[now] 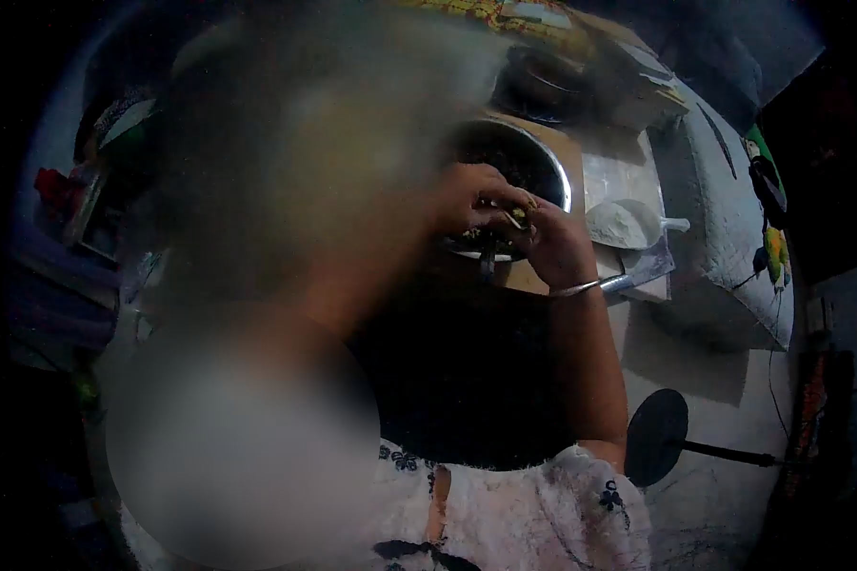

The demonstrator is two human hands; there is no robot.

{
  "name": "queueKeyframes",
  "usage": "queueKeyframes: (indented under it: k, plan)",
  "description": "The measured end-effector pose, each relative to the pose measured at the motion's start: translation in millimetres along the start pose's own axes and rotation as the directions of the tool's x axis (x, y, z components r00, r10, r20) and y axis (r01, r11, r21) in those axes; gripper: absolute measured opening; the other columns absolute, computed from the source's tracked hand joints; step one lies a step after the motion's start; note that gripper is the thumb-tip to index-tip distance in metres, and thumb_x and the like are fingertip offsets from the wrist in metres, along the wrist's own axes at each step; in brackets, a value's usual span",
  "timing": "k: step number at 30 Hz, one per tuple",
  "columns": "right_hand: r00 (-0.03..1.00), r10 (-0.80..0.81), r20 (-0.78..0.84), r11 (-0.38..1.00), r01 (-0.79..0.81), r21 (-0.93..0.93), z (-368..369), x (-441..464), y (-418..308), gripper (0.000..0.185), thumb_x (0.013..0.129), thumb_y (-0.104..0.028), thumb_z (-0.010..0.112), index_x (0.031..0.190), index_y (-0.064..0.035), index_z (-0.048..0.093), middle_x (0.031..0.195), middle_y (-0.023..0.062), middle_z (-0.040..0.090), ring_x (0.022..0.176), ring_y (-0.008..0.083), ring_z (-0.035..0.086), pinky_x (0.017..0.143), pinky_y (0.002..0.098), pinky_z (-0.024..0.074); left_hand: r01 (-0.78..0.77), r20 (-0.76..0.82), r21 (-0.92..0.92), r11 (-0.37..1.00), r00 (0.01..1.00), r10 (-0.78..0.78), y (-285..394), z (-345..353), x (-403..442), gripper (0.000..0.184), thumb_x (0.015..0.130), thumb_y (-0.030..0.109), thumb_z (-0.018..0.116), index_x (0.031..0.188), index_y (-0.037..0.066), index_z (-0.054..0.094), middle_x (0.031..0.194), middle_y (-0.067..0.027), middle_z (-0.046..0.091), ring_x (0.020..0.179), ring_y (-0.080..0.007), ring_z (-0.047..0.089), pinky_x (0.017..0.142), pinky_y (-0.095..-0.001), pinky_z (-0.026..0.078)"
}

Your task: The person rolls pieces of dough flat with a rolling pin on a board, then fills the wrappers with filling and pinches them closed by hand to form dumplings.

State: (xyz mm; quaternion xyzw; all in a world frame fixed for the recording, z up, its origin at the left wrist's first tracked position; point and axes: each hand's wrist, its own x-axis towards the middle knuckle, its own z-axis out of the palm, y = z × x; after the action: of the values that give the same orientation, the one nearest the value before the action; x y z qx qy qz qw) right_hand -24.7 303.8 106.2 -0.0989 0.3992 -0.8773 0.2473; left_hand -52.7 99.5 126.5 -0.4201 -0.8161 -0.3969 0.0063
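My left hand [481, 198] and my right hand [559, 249] meet over a round bowl [564, 183]. The fingers of both are closed on a small morsel of food [518, 217], yellow-green with a pale edge; its exact kind is too dark to make out. A bangle [575, 289] circles my right wrist. Dark contents fill the bowl, partly hidden behind my hands. Below my fingers, a dark handle [488, 265] sticks out over the bowl's near rim. Right of my right hand lies a dish of white powder [616, 226].
A flat round pan [657, 440] with a long handle lies at lower right. The bowl stands on a brown board [564, 145]. A large pale block-like ledge [709, 228] rises at right. Another dark pot [540, 84] stands behind the bowl. Blur covers much of the left.
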Motion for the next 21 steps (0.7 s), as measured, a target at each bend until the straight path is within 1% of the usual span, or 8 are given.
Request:
queueKeyframes:
  k: [2, 6, 9, 12, 15, 18, 20, 21]
  plan:
    - [0.998, 0.069, 0.004, 0.997, -0.068, -0.026, -10, 0, -1, 0.038, 0.086, -0.011, 0.053, 0.122, 0.0026, 0.052, 0.113, 0.0114, 0.06, 0.105, 0.022, 0.058, 0.087, 0.0322, 0.0483, -0.08, -0.068, 0.08, 0.994, 0.994, 0.086, -4, 4, 1, 0.035, 0.079, 0.012, 0.07, 0.113, 0.019, 0.066, 0.104, -0.0094, 0.063, 0.091, -0.0266, 0.063, 0.078, -0.0359, 0.053]
    - [0.997, 0.069, 0.034, 0.997, -0.07, 0.024, -17, 1, 0, 0.035, 0.087, -0.012, 0.054, 0.119, 0.0014, 0.053, 0.11, 0.01, 0.06, 0.1, 0.0201, 0.06, 0.086, 0.0308, 0.049, -0.14, -0.114, 0.143, 0.98, 0.981, 0.157, -3, 8, 0, 0.026, 0.081, 0.016, 0.07, 0.107, 0.016, 0.069, 0.1, -0.0094, 0.064, 0.088, -0.0266, 0.064, 0.074, -0.0357, 0.053]
    - [0.997, 0.071, -0.039, 0.997, -0.072, -0.014, -8, -1, -1, 0.031, 0.088, -0.017, 0.057, 0.115, 0.0002, 0.057, 0.108, 0.0096, 0.061, 0.096, 0.0199, 0.061, 0.083, 0.0297, 0.0499, -0.071, -0.171, 0.119, 0.99, 0.981, 0.091, -4, 12, 1, 0.021, 0.081, 0.015, 0.07, 0.103, 0.014, 0.07, 0.098, -0.0094, 0.065, 0.087, -0.0257, 0.064, 0.073, -0.0349, 0.054]
    - [0.985, 0.005, -0.173, 0.999, 0.001, 0.036, 0, -3, 3, 0.029, 0.09, -0.018, 0.057, 0.113, -0.0004, 0.059, 0.107, 0.0091, 0.061, 0.097, 0.0203, 0.06, 0.083, 0.03, 0.0502, -0.169, -0.23, 0.128, 0.977, 0.954, 0.195, -9, 14, 3, 0.019, 0.08, 0.013, 0.071, 0.098, 0.011, 0.071, 0.098, -0.0097, 0.065, 0.085, -0.0256, 0.065, 0.072, -0.0343, 0.054]
    - [0.97, -0.052, -0.236, 0.998, 0.047, -0.03, -7, -3, 9, 0.028, 0.091, -0.018, 0.057, 0.112, 0.0, 0.06, 0.107, 0.0091, 0.061, 0.098, 0.0205, 0.059, 0.085, 0.0308, 0.0503, -0.215, -0.257, 0.101, 0.971, 0.937, 0.235, -6, 15, 3, 0.019, 0.078, 0.01, 0.073, 0.097, 0.01, 0.07, 0.098, -0.0102, 0.065, 0.086, -0.0262, 0.065, 0.073, -0.0344, 0.054]
    - [0.983, -0.145, -0.112, 0.946, 0.105, -0.305, -9, -4, 8, 0.035, 0.09, -0.013, 0.056, 0.122, 0.0011, 0.052, 0.111, 0.0094, 0.059, 0.101, 0.0193, 0.058, 0.091, 0.031, 0.049, -0.24, -0.272, 0.084, 0.967, 0.928, 0.254, -3, 15, 3, 0.019, 0.077, 0.007, 0.072, 0.095, 0.009, 0.07, 0.099, -0.0106, 0.065, 0.088, -0.0269, 0.065, 0.075, -0.0345, 0.054]
    - [0.983, 0.006, -0.181, 1.0, -0.001, 0.024, 0, -5, 2, 0.038, 0.09, -0.016, 0.058, 0.123, 0.0007, 0.051, 0.111, 0.0091, 0.059, 0.102, 0.0189, 0.058, 0.09, 0.0299, 0.0491, -0.273, -0.264, 0.066, 0.96, 0.923, 0.281, -4, 15, 3, 0.021, 0.075, 0.003, 0.07, 0.095, 0.009, 0.07, 0.101, -0.0109, 0.065, 0.09, -0.0277, 0.065, 0.076, -0.0341, 0.054]
    - [0.983, 0.005, -0.181, 1.0, -0.001, 0.024, -1, -4, 2, 0.038, 0.09, -0.016, 0.058, 0.123, 0.0007, 0.051, 0.111, 0.0091, 0.059, 0.102, 0.0189, 0.058, 0.09, 0.0299, 0.0491, -0.274, -0.264, 0.067, 0.959, 0.923, 0.282, -4, 15, 3, 0.021, 0.075, 0.003, 0.07, 0.095, 0.009, 0.07, 0.101, -0.0109, 0.065, 0.09, -0.0277, 0.065, 0.076, -0.0341, 0.054]
